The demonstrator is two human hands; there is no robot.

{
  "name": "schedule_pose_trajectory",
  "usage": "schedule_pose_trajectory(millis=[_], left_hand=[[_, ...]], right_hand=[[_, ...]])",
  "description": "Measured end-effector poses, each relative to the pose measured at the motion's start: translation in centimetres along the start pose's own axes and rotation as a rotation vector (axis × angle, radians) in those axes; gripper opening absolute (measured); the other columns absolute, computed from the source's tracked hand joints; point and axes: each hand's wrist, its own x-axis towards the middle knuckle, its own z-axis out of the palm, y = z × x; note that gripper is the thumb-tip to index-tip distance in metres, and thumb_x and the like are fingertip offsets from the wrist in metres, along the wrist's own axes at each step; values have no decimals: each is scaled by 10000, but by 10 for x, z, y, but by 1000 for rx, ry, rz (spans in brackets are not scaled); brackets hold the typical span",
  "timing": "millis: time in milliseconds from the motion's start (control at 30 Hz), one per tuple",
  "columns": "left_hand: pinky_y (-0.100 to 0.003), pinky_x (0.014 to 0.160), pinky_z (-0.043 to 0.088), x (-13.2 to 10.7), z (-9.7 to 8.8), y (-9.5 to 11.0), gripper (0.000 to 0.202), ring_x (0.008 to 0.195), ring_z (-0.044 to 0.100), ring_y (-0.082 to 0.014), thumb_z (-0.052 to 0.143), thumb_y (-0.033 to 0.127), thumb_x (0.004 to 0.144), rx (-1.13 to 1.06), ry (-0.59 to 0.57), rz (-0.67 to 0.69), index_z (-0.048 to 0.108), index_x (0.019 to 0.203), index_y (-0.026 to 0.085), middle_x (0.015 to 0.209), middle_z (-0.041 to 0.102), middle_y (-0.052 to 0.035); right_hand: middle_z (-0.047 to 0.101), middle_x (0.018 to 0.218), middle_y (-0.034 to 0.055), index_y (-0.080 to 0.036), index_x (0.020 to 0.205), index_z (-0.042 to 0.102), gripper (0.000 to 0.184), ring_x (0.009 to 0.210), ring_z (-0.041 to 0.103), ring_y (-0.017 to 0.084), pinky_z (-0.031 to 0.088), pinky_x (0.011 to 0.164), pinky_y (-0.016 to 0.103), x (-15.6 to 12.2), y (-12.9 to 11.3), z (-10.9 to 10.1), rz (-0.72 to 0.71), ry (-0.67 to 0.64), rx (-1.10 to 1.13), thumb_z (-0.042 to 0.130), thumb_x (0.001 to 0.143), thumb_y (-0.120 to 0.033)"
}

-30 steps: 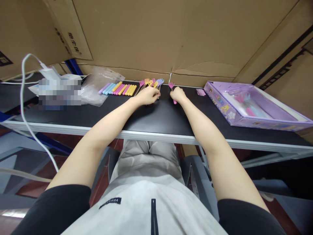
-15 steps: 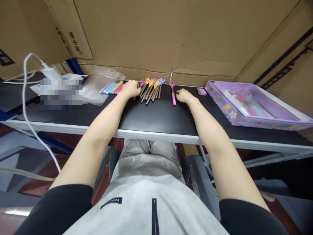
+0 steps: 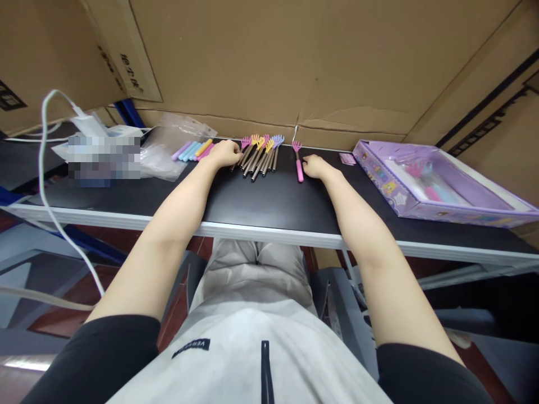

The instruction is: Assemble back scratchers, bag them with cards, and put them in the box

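Observation:
My left hand [image 3: 225, 153] rests on the black table with its fingers curled in. It lies against the left side of a pile of small telescopic back scratchers [image 3: 256, 157], whose claws are pink, yellow and blue; I see nothing held in it. Partly behind that wrist lie several coloured handle sleeves [image 3: 191, 151] in purple, blue, yellow and pink. On the other side, my right hand [image 3: 316, 166] is loosely closed on the tabletop, with nothing visible in it. Just left of its fingers lies a single back scratcher [image 3: 299, 168] with a pink claw and a pink handle.
A purple display box [image 3: 406, 193] with bagged items inside stands at right. Small pink cards [image 3: 347, 159] lie beside it. Clear plastic bags [image 3: 162, 157] and a white charger with a cable [image 3: 44, 163] are at left. Cardboard [image 3: 269, 62] walls the back of the table [image 3: 269, 205].
Both hands and the back scratchers stay where they were. Only the camera view has shifted very slightly.

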Motion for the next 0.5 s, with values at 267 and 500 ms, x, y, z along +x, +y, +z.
schedule_pose_trajectory(millis=[267,500], left_hand=[[-356,975,491,-8,-28,-1,237,1085,694,-311,586,280,875,-16,54,-42,779,976,186,933,780,-124],[-540,1177,221,-19,-49,-15,423,1546,386,-351,529,493,976,-194,510,-237,727,1205,196,1277,775,-133]], right_hand=[[576,1585,251,-25,1502,633,517,1470,585,353,449,1220,398,-1,-2,-2,-18,-14,-2,354,1099,-191],[582,1584,240,-47,1503,638,514,1458,597,339,458,1214,394,-1,-1,-2,-15,-10,-15,359,1099,-201]])
